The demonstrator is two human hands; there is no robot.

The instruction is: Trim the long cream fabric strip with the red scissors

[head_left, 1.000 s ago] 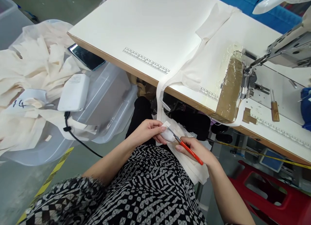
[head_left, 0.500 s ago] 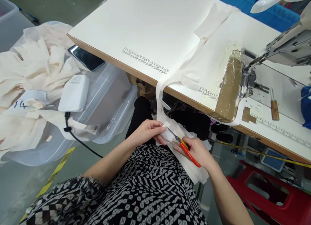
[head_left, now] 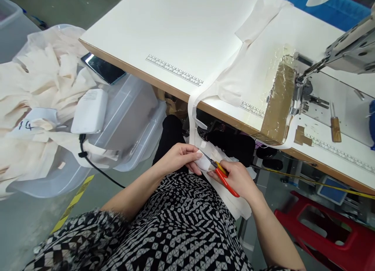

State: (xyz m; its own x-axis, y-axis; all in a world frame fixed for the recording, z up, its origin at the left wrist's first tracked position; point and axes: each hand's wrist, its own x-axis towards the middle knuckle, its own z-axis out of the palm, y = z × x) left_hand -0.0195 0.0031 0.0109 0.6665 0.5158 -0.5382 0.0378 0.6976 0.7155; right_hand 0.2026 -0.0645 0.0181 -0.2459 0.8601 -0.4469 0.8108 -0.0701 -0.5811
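Note:
My left hand [head_left: 187,158] is closed, pinching white fabric [head_left: 202,161] between thumb and fingers above my lap. In my right hand [head_left: 234,176] is a pair of scissors [head_left: 224,181] with red and yellow handles. Their dark blades lie at the fabric edge, close to my left fingertips, and look nearly closed. Just beyond the blades shows a small white scrap [head_left: 203,144]. A long white fabric strip [head_left: 191,124] hangs from the table edge down towards my hands. More pale fabric [head_left: 234,202] drapes over my lap beneath my right hand.
The white table [head_left: 123,32] carries pale cloth [head_left: 246,64], a sewing machine [head_left: 351,52] and a wooden-handled awl [head_left: 335,128]. Left of me, a plastic bin [head_left: 137,118] holds fabric pieces [head_left: 52,75], a white power bank [head_left: 89,111] and a phone [head_left: 104,68]. A red stool [head_left: 357,239] stands at right.
The scissor blades have closed further across the fabric. The white end that stuck out at my left fingertips is gone from there, and a small scrap shows beyond the blades. The view shifted slightly.

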